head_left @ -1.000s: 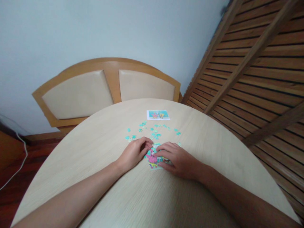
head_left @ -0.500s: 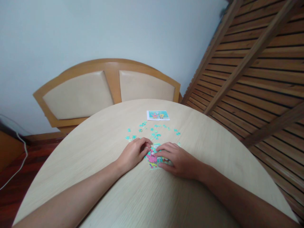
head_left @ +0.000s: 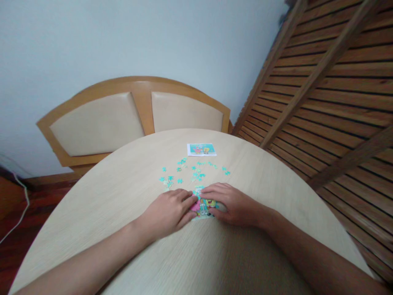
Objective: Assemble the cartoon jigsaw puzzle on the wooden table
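Puzzle (head_left: 203, 207), part-assembled: on surface (head_left: 123, 176), between left and right edges. Left hand (head_left: 168, 209), right hand (head_left: 231, 205): fingers unclenched, resting on its sides. Loose pieces (head_left: 179, 180) beyond; picture card (head_left: 202, 150) nearer far edge.

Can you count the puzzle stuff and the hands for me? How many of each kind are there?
Left hand and right hand: 2
Joined-up puzzle section: 1
Picture card: 1
Total: 4, leaving out the loose puzzle pieces, which are too small and bunched up to count exactly.
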### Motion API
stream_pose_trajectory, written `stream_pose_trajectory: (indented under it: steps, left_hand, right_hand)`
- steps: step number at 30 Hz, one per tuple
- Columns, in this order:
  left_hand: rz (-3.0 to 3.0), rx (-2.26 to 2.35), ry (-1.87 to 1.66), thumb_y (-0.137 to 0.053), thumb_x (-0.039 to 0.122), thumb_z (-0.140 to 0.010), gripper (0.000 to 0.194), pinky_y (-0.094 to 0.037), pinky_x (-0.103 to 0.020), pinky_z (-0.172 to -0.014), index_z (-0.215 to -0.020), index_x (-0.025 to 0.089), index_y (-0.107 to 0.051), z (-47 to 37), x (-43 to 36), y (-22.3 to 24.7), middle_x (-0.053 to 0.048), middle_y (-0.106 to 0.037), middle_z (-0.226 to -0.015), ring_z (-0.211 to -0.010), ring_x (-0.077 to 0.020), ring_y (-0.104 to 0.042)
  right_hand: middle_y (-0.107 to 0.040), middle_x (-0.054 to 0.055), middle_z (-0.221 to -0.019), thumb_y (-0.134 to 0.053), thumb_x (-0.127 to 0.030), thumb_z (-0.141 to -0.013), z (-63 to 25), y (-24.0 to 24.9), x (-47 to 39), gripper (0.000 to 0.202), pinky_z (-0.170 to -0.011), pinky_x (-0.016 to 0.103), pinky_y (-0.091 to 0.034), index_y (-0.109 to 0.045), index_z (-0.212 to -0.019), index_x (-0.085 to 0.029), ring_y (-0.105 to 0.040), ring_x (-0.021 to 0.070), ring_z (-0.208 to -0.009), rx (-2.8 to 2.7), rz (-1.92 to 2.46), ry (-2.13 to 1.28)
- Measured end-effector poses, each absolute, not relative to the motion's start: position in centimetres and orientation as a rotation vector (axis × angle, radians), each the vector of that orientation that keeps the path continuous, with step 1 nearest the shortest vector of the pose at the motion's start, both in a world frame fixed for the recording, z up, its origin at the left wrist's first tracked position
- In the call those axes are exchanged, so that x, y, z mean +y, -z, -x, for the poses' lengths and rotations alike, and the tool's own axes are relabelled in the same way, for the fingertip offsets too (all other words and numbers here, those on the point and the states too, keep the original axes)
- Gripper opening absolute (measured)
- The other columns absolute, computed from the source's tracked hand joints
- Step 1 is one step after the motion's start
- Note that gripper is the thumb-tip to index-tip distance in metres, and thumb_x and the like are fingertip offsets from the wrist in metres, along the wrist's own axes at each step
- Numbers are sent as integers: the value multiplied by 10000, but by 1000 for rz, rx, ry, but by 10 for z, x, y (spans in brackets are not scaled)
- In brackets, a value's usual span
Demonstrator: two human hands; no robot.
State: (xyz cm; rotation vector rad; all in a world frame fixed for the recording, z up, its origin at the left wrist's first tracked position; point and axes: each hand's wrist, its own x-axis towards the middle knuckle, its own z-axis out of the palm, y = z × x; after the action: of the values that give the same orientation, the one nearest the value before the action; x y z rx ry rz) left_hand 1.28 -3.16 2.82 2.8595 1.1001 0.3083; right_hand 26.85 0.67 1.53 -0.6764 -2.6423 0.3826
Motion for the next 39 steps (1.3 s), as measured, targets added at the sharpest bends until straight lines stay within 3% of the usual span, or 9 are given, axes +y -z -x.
stream_pose_trajectory:
  steps: [4, 10, 14, 19, 32, 39]
  left_hand:
    - [-2866, 1184, -290, -444, 441, -1036, 369, -558, -484, -952, -1256, 185, -593, -17, -41, -26, -134, -631, -1241, -1141, -298, -630]
    - [-2896, 962, -350, -500, 470, -1007, 519, -443, -507, -1112, -1465, 232, -453, -19, -41, -16, -132, -435, -1545, -1398, -326, -444]
    - [-2874, 979, -356, -494, 437, -1013, 444, -449, -502, -1107, -1415, 251, -521, -19, -39, -15, -101, -529, -1470, -1358, -308, -490]
    - [-2871, 1022, -443, -506, 387, -1008, 339, -479, -497, -1074, -1279, 214, -614, -22, -38, -15, -101, -612, -1348, -1264, -297, -554]
    - [-2811, 953, -485, -536, 344, -992, 345, -504, -467, -1025, -1315, 234, -589, -24, -39, -18, -104, -609, -1240, -1212, -279, -552]
    - [-2812, 884, -509, -539, 336, -991, 338, -449, -456, -1114, -1306, 219, -575, -26, -37, -14, -88, -588, -1356, -1293, -268, -525]
  right_hand:
    - [-726, 85, -1121, -520, -149, -905, -290, -21, 24, 270, -969, 435, -479, -706, -1094, -200, -643, 240, -1079, -2471, 927, -220]
    - [-739, 66, -953, -527, -186, -918, -307, -25, 34, 214, -845, 376, -509, -735, -962, -207, -669, 235, -929, -2441, 1191, -177]
    - [-730, 54, -935, -560, -226, -917, -312, -28, 34, 186, -794, 329, -504, -740, -964, -217, -670, 215, -879, -2452, 1256, -233]
    - [-724, 68, -1001, -610, -260, -899, -317, -22, 38, 161, -859, 347, -504, -734, -988, -211, -667, 226, -941, -2482, 1224, -309]
    - [-720, 74, -982, -570, -249, -942, -310, -9, 43, 165, -885, 389, -504, -729, -971, -213, -653, 236, -962, -2424, 1159, -303]
    - [-728, 80, -1068, -591, -284, -929, -310, 5, 51, 200, -952, 443, -487, -706, -1081, -226, -630, 263, -1041, -2290, 1232, -182]
